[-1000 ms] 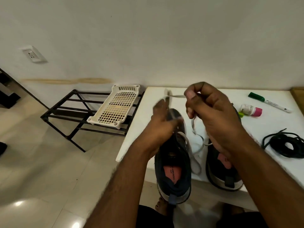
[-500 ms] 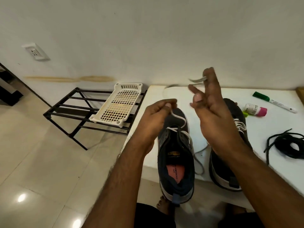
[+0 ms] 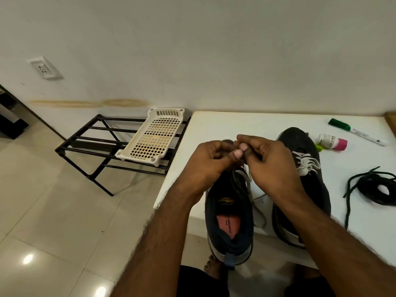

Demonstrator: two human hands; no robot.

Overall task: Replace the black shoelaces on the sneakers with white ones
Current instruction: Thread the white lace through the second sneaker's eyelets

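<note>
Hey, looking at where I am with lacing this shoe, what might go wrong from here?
The near shoe hangs its heel past the table edge, so a firm pull by your left hand and right hand may tip it off. The loose white lace trails beside it and might snag or come out uneven. The black laces lie close by and could tangle in.

A single wide-angle head view looks forward and steeply down from above the person's own forearms. It sits close over the near edge of the white table (image 3: 267,125), taking in the wall (image 3: 192,50) ahead, the floor (image 3: 53,211) at left, and both sneakers below.
</note>
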